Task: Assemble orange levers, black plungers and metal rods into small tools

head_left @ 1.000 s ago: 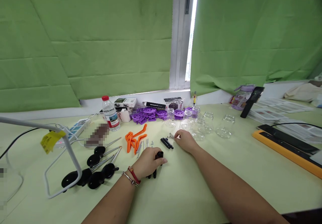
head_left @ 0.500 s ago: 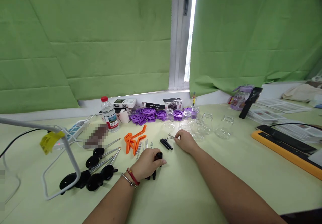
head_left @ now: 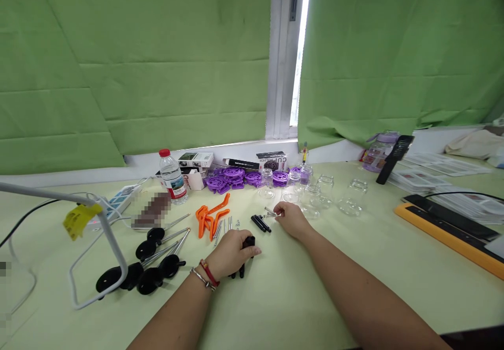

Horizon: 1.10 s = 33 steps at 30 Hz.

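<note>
My left hand (head_left: 233, 254) is closed around a small black cylindrical part (head_left: 249, 241), which shows between thumb and forefinger. More black pieces (head_left: 241, 271) show just below that hand, partly hidden by it. My right hand (head_left: 290, 219) has its fingertips pinched at the small metal coil springs (head_left: 269, 213). Slim black tubes (head_left: 261, 223) lie side by side between the two hands. Orange plastic levers (head_left: 210, 218) and thin metal rods (head_left: 218, 232) lie beyond my left hand, along with tiny metal bits (head_left: 238, 223).
Clear glass jars (head_left: 352, 199) stand beyond my right hand, with purple plastic parts (head_left: 232, 178) behind. At left are black discs with metal rods (head_left: 150, 280), a white bent stand (head_left: 114, 245) and a water bottle (head_left: 173, 179). An orange-and-black paper trimmer (head_left: 444, 237) lies at right.
The view has shifted very slightly. My right fingertips stay at the springs, which look a little spread apart now. My left hand keeps its grip on the black part.
</note>
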Motion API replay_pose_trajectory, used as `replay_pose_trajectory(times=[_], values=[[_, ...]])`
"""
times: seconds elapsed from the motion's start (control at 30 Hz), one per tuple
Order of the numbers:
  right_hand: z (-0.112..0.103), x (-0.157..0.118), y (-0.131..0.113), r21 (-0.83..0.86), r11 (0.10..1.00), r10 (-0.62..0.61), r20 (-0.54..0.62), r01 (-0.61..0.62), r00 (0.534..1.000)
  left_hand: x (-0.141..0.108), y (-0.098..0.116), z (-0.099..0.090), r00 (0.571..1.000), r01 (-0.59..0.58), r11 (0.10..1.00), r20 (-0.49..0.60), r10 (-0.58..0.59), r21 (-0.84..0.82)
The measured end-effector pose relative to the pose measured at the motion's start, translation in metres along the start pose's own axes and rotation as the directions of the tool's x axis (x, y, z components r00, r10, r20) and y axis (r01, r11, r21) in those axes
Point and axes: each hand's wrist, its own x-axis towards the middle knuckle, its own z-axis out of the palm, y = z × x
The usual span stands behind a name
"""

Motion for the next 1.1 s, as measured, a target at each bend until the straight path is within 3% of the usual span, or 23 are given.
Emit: replay_pose_trajectory(times=[0.43, 0.77, 1.1], values=[[0.005, 0.002, 0.007, 0.032, 0.999, -0.015, -0.028, 0.015, 0.999, 0.000, -0.001, -0.001, 1.000, -0.017, 1.000, 0.008, 0.017, 0.019], [-0.004, 0.001, 0.003, -0.179, 0.984, -0.006, 0.009, 0.008, 1.000, -0.001, -0.002, 0.000, 1.000, -0.024, 0.999, 0.007, 0.024, 0.039], [-0.005, 0.001, 0.011, -0.199, 0.979, 0.047, 0.041, -0.038, 0.998, -0.001, -0.001, 0.000, 1.000, -0.019, 1.000, 0.011, 0.019, 0.025]])
